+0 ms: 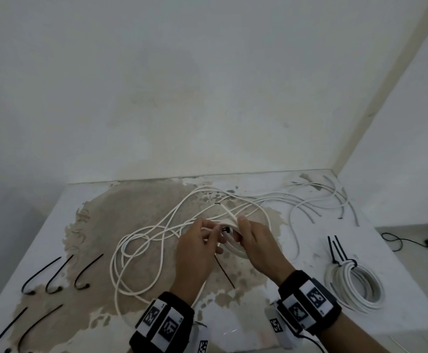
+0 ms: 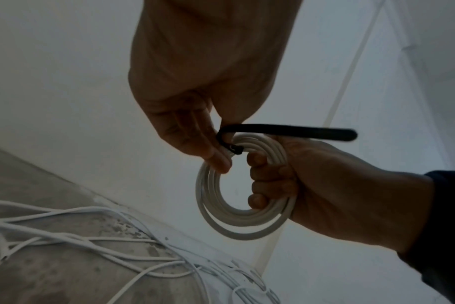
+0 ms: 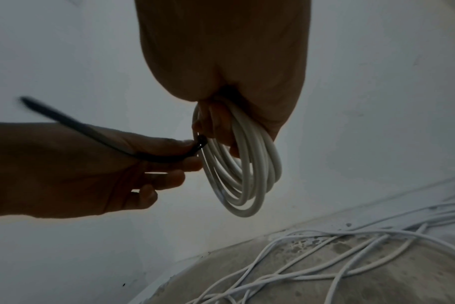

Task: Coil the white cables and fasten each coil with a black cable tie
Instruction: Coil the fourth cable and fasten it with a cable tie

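Note:
Above the table's middle, my right hand (image 1: 241, 234) grips a small white cable coil (image 1: 237, 248), fingers curled through its loop. My left hand (image 1: 212, 238) pinches a black cable tie (image 1: 224, 271) where it wraps the coil; its tail hangs down toward me. In the left wrist view the left hand (image 2: 221, 150) holds the tie (image 2: 299, 131) by its head against the coil (image 2: 221, 224), and the right hand (image 2: 262, 179) clasps the coil's right side. In the right wrist view the right hand (image 3: 221, 131) holds the coil (image 3: 247, 185), and the left hand (image 3: 190, 152) pinches the tie (image 3: 91, 131).
A tied white coil (image 1: 355, 286) lies at the right of the table (image 1: 309, 250). Loose white cables (image 1: 144, 240) sprawl across the middle and back right. Several spare black ties (image 1: 54, 273) lie at the left. The wall (image 1: 207, 98) stands close behind.

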A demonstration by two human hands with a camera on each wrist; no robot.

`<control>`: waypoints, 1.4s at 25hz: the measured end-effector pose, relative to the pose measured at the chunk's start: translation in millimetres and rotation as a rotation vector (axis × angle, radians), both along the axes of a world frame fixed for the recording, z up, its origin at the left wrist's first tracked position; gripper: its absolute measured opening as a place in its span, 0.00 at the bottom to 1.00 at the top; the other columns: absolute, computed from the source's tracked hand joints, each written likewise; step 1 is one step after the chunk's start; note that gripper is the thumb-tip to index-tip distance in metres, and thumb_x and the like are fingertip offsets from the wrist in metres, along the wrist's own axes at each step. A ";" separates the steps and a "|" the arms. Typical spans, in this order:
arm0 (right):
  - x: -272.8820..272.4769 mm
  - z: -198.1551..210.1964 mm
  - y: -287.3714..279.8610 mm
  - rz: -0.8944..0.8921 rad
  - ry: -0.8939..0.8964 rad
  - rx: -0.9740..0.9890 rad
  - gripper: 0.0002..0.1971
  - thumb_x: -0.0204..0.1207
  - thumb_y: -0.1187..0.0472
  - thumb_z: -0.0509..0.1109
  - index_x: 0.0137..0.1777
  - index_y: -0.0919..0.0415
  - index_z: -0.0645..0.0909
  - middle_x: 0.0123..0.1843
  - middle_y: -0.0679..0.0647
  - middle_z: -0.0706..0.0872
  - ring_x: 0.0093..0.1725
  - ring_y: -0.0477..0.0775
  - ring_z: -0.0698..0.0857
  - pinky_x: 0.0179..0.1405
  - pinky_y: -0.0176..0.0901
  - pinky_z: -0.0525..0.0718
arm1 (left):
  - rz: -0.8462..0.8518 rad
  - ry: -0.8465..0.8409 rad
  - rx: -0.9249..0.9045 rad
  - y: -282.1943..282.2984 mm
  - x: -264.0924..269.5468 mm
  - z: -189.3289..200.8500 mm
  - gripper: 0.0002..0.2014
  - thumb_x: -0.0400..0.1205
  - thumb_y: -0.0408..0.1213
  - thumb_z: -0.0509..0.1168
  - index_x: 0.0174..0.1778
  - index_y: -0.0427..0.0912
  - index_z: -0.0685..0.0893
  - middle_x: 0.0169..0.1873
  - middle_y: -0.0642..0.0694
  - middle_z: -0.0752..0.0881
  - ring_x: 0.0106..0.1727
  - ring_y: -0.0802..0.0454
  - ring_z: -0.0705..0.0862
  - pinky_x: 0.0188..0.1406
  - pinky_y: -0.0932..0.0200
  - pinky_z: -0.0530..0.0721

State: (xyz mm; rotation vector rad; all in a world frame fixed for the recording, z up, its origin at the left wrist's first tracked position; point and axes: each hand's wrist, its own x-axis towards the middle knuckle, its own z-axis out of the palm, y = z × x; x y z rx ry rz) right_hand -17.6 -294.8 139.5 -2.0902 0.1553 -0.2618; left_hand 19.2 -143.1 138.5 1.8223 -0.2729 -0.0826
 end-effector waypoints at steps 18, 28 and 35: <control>7.6 -4.0 4.0 0.005 -0.309 -0.586 0.28 0.91 0.44 0.46 0.35 0.58 0.73 0.25 0.52 0.78 0.26 0.57 0.76 0.35 0.39 0.56 | -0.119 0.835 -0.626 -8.0 0.9 17.4 0.10 0.84 0.28 0.64 0.59 0.31 0.86 0.36 0.44 0.80 0.28 0.58 0.76 0.25 0.68 0.78; 11.6 -6.1 14.8 -0.088 -0.307 -0.671 0.30 0.91 0.44 0.43 0.46 0.59 0.82 0.25 0.51 0.81 0.28 0.55 0.82 0.46 0.49 0.76 | -0.285 0.858 -0.938 -7.7 -8.4 20.9 0.08 0.83 0.30 0.58 0.45 0.37 0.83 0.30 0.48 0.75 0.29 0.60 0.69 0.29 0.65 0.67; 1.9 -10.4 23.5 -0.172 -0.322 -0.549 0.17 0.90 0.43 0.50 0.57 0.56 0.72 0.31 0.44 0.80 0.28 0.49 0.82 0.52 0.40 0.74 | -0.199 0.732 -0.681 -11.0 -9.7 20.7 0.10 0.88 0.30 0.55 0.52 0.35 0.83 0.31 0.47 0.76 0.29 0.59 0.70 0.30 0.65 0.68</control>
